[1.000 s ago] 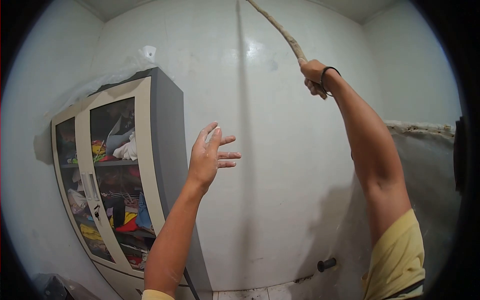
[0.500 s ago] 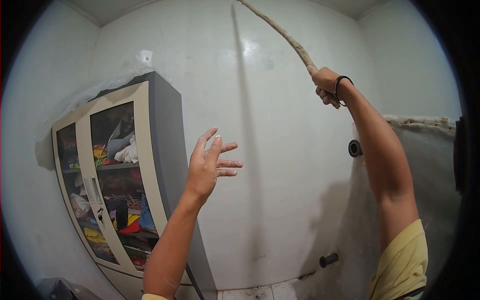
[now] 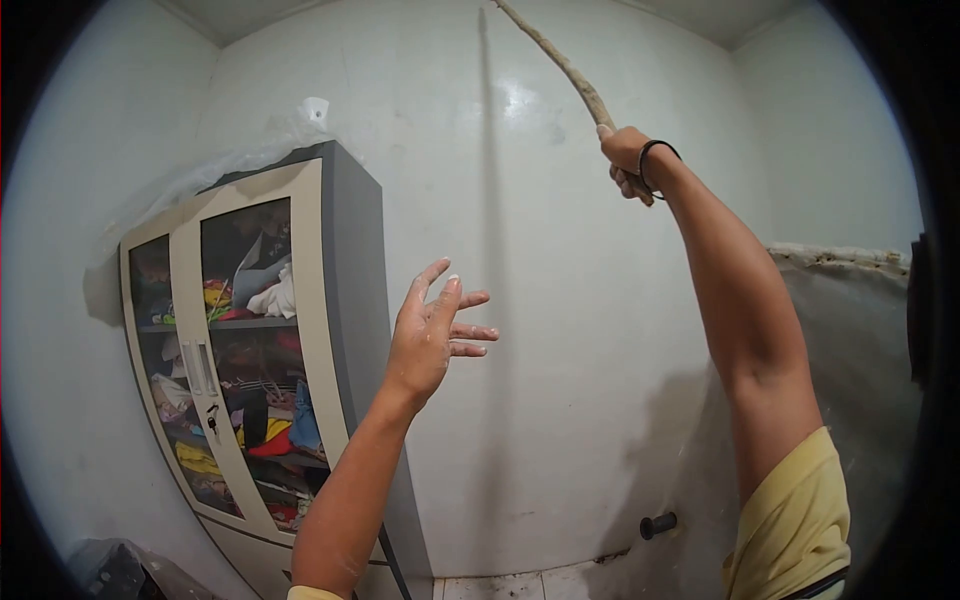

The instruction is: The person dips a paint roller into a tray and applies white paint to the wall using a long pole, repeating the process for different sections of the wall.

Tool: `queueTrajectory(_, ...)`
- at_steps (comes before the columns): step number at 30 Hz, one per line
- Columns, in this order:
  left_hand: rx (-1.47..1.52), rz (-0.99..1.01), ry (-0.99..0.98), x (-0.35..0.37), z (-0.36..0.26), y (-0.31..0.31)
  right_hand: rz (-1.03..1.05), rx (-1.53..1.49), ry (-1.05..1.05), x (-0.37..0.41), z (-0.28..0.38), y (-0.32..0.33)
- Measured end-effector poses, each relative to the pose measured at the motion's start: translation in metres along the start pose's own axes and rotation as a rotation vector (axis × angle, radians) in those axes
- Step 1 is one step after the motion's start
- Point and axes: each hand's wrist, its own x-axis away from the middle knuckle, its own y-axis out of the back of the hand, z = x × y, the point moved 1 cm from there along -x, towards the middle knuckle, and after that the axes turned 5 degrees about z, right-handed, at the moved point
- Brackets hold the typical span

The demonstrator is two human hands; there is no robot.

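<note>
My right hand (image 3: 628, 164) is raised at the upper right, its fingers wrapped round the lower end of a long wooden stick (image 3: 563, 66). The stick slants up and left toward the ceiling, and its tip reaches the top edge of the view. A dark band circles the right wrist. My left hand (image 3: 430, 335) is held up in mid-air near the middle, fingers spread and smeared with something whitish, touching nothing. Behind both hands stands the pale wall (image 3: 560, 330), where a long narrow shadow runs downward.
A grey and cream cabinet (image 3: 354, 280) with glass doors stands at left, clothes on its shelves and plastic sheeting (image 3: 265, 145) on top. A black pipe end (image 3: 657, 525) juts out low on the wall. Grey sheeting (image 3: 850, 340) hangs at right. Floor tiles (image 3: 490, 587) show below.
The right hand and stick have shifted slightly relative to the wall, still gripped. My view has turned a little left, so the cabinet appears further right. The left hand stays spread.
</note>
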Motion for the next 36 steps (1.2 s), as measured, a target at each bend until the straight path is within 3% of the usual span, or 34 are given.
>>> queueTrajectory(2,0.019,-0.006,-0.031,0.003,-0.002,0.002,-0.004,0.056,0.1,0.004,-0.011,-0.006)
queueTrajectory(6,0.036,0.008,0.003,0.011,-0.001,0.01,-0.083,0.187,0.045,0.032,-0.04,0.0)
queueTrajectory(13,0.022,-0.02,0.002,0.013,-0.005,0.015,-0.033,0.036,0.049,0.003,0.01,-0.033)
queueTrajectory(16,0.05,0.001,0.039,0.017,0.006,0.01,-0.122,0.236,0.121,0.009,-0.036,-0.075)
queueTrajectory(20,0.049,0.029,0.084,0.018,0.018,0.002,-0.184,0.166,0.082,0.088,-0.113,-0.124)
queueTrajectory(26,0.027,0.059,0.11,0.021,0.023,0.001,-0.199,0.211,0.093,0.128,-0.189,-0.104)
queueTrajectory(30,0.029,0.041,0.093,0.017,0.021,0.009,-0.139,0.266,0.036,0.081,-0.12,-0.051)
queueTrajectory(32,0.039,0.03,0.078,0.015,0.021,0.015,-0.246,0.409,0.214,0.037,-0.083,-0.044)
queueTrajectory(34,0.04,0.017,0.076,0.014,0.021,0.019,-0.068,0.283,0.224,0.0,-0.037,-0.049)
queueTrajectory(36,0.041,0.0,0.08,0.017,0.021,0.023,0.016,0.117,0.096,-0.012,0.004,-0.071)
